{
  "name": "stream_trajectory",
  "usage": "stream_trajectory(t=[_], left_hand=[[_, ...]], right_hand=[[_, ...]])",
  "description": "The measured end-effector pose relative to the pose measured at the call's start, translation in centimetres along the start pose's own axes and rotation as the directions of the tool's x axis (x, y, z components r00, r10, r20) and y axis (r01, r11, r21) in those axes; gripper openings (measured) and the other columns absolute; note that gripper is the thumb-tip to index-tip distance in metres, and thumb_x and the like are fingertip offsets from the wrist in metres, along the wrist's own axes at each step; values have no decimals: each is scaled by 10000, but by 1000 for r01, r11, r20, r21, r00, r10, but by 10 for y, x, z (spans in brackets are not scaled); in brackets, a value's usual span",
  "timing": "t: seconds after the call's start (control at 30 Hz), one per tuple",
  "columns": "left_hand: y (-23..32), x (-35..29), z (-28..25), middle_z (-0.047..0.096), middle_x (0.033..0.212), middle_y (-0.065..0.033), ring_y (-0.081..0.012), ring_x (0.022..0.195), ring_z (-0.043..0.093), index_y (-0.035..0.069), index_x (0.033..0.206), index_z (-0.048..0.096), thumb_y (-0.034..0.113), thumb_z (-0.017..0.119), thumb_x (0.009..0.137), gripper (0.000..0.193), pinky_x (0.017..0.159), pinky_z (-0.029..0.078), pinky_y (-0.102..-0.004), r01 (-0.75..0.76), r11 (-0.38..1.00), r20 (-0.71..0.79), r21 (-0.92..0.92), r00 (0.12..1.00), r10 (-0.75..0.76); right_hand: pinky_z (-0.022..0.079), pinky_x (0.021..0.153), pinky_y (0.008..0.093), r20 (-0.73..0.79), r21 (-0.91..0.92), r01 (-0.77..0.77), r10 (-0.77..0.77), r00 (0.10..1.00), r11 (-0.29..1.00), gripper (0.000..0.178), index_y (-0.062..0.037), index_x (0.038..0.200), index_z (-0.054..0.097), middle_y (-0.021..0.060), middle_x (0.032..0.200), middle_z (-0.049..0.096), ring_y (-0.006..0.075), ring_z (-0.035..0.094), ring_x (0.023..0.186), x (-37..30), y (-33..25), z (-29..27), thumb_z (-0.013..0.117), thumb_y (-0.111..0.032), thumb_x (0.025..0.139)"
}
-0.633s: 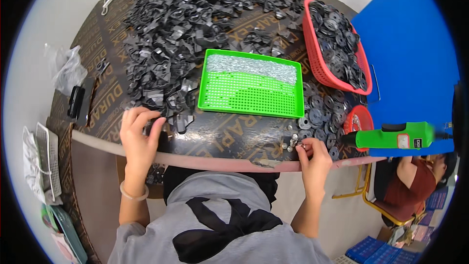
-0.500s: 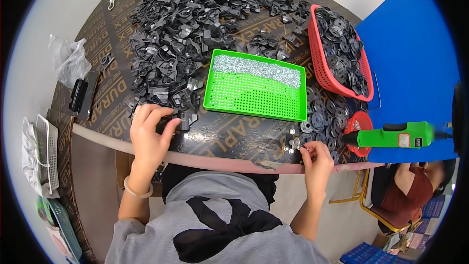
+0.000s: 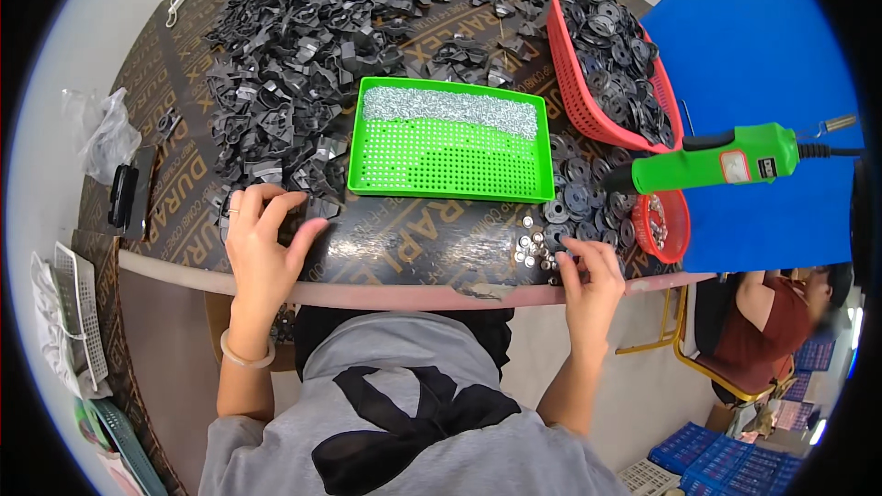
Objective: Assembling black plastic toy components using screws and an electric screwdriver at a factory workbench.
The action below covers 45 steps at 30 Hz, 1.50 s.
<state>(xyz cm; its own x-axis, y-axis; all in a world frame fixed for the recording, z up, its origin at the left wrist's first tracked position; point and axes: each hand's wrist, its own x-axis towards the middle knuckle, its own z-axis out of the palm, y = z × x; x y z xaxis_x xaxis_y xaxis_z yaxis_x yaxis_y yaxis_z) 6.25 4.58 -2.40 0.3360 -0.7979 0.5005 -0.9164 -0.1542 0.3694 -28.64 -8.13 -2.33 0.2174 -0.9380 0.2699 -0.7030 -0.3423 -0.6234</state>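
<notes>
My left hand [image 3: 264, 250] is over the near end of the spread of black plastic pieces [image 3: 276, 96], thumb and forefinger well apart, and I see nothing pinched between their tips, though a piece lies close by the thumb; whether the curled fingers behind have caught anything, I cannot tell. My right hand [image 3: 593, 289] is down by the table edge, fingers bent, with only a slight gap from thumb to forefinger. Its tips are just beside the small metal pieces [image 3: 527, 244], and I cannot tell whether one sits between them. I take this to be the picking-up step, one hand at each kind of part. As I judge it, what is called for is a proper pinch on each side: the left thumb brought in to a single plastic piece without dragging its tangled neighbours, and the right fingertips closed on one metal piece without scattering the others. The black discs [image 3: 579, 197] lie just beyond my right hand, and the red bowl [image 3: 677, 227] sits farther right, with the green power screwdriver [image 3: 726, 161] hanging above it. Between my hands and beyond them is the green tray [image 3: 450, 193], silver bits [image 3: 450, 110] along its far side.
</notes>
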Motion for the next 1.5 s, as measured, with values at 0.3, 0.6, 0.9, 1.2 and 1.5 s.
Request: stream_trajectory(t=[0.3, 0.6, 0.9, 1.2, 1.5], left_hand=[[14, 0, 6, 521, 978, -113, -316, 926, 517, 66, 1047, 660, 189, 845, 701, 411, 766, 459, -423, 41, 994, 165, 99, 985, -57], [7, -3, -6, 572, 1243, -131, -330, 1071, 531, 43, 1083, 640, 130, 828, 733, 406, 869, 464, -409, 73, 995, -2, -67, 997, -74], [9, -4, -17, 599, 1194, -77, -112, 796, 496, 15, 1242, 621, 52, 760, 811, 455, 659, 416, -228, 159, 891, -36, -425, 981, -192], [46, -25, 24, 511, 1370, -166, -171, 1156, 604, -5, 1195, 553, -162, 671, 812, 430, 803, 577, -231, 338, 307, 321, -890, 941, -105], [62, -20, 32, 616, 1251, -184, -230, 945, 689, 9, 928, 664, 56, 863, 686, 317, 789, 570, -321, -19, 684, 146, -729, 972, 183]], right_hand=[[493, 712, 382, 71, -64, 14, -9, 997, 998, 207, -27, 934, 689, 101, 889, 590, 273, 599, 824, -2, 4, 9, 795, -53, 757], [472, 587, 295, 11, 122, -80, 80, 997, 989, 165, -21, 929, 675, 70, 820, 632, 153, 584, 664, -6, 5, 7, 775, -23, 798], [463, 575, 251, -71, 180, -62, 76, 995, 982, 108, 1, 962, 716, 54, 767, 684, 96, 576, 627, -5, 8, -2, 722, -25, 857], [443, 602, 199, 132, 523, -191, 143, 981, 831, 48, 3, 933, 708, -19, 807, 666, 40, 560, 670, -19, -11, 14, 706, 0, 885], [548, 822, 273, 457, 796, -350, -111, 883, 494, 64, 21, 976, 640, 120, 1277, 544, 167, 619, 1089, -21, -59, 49, 638, 40, 915]])
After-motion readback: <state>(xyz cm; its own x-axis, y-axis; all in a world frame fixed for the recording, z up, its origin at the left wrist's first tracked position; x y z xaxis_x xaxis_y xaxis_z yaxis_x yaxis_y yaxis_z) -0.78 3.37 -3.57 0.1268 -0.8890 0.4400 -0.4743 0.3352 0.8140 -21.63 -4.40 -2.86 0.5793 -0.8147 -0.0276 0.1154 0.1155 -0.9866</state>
